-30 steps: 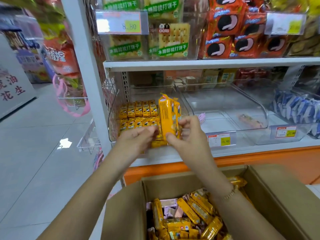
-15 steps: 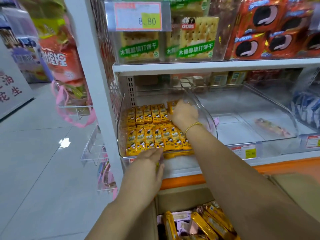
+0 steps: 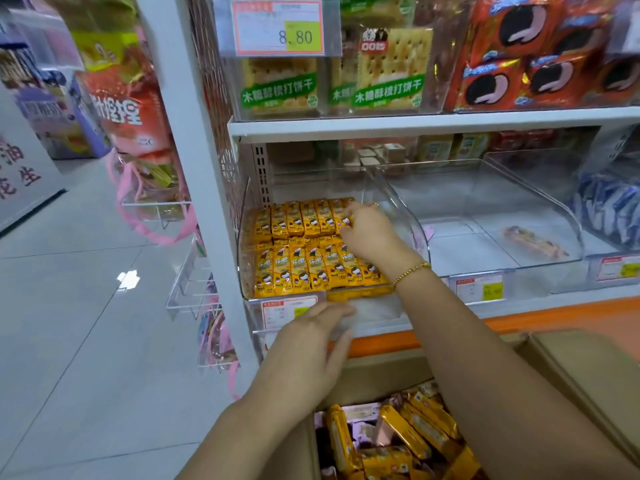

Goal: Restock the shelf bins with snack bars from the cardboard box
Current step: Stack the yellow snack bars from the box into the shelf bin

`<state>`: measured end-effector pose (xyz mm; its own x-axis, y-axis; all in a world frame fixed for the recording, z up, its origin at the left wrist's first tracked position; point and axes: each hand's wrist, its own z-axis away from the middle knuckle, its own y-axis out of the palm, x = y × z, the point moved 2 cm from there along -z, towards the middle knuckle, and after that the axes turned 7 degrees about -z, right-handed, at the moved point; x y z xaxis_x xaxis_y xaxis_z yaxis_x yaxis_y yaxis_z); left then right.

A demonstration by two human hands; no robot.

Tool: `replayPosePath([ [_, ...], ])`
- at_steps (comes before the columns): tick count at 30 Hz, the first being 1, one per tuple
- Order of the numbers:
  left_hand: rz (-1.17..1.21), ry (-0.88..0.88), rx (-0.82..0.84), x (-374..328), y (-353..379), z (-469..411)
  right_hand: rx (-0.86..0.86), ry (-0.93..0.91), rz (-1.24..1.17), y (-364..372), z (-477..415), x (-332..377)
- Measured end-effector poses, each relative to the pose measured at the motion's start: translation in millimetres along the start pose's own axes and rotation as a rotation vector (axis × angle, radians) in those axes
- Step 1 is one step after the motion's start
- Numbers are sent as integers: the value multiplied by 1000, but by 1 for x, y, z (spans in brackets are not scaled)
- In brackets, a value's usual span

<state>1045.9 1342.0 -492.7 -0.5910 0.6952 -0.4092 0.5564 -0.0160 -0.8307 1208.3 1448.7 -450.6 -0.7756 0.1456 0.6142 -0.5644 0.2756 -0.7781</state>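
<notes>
Head view, L to R: left hand (image 3: pixel 308 344) has fingers (image 3: pixel 332 308) straight and together, laid flat on the price label (image 3: pixel 284 311) at the shelf edge; nothing held. Just ahead of those fingers sits the clear shelf bin (image 3: pixel 244 237), packed w/ two rows of yellow snack bars (image 3: pixel 298 268) standing on edge. Inside the bin, right hand (image 3: pixel 370 233) bends its fingers (image 3: pixel 348 211) down onto the right end of the rear row. Pinch or plain press: cannot tell. Right of those fingers, beyond the bin wall, a second bin (image 3: pixel 502 209) holds one lone bar (image 3: pixel 533 242). Below both wrists, the cardboard box (image 3: pixel 588 368) carries loose bars (image 3: pixel 408 434).

Handling (est.): bars are light and foil-wrapped, so slick; contents prob. brittle. Grip across the long edges, several at once, moderate squeeze; avoid the crimped ends.
</notes>
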Motion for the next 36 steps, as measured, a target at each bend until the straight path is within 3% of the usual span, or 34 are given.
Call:
replayPosePath([
  [4,-52,-26,46,-8,12,15,-145,-193,73,-29,64,11],
  [8,-216,-96,253,3,36,36,-102,-256,-42,-34,114,-5],
  [11,-236,-114,371,3,52,56,25,-177,13,-16,139,-45],
  [15,-292,-143,505,1,67,84,266,63,255,27,160,-128],
  [19,-313,-176,647,2,76,109,409,255,309,67,186,-203],
  [23,-334,-214,626,-2,78,116,454,329,351,91,210,-243],
  [30,-274,-293,516,4,79,109,318,335,306,90,213,-262],
  [34,-229,-370,470,5,85,102,233,417,-10,73,202,-240],
  [36,-83,-475,433,1,85,95,274,438,-250,59,195,-221],
])
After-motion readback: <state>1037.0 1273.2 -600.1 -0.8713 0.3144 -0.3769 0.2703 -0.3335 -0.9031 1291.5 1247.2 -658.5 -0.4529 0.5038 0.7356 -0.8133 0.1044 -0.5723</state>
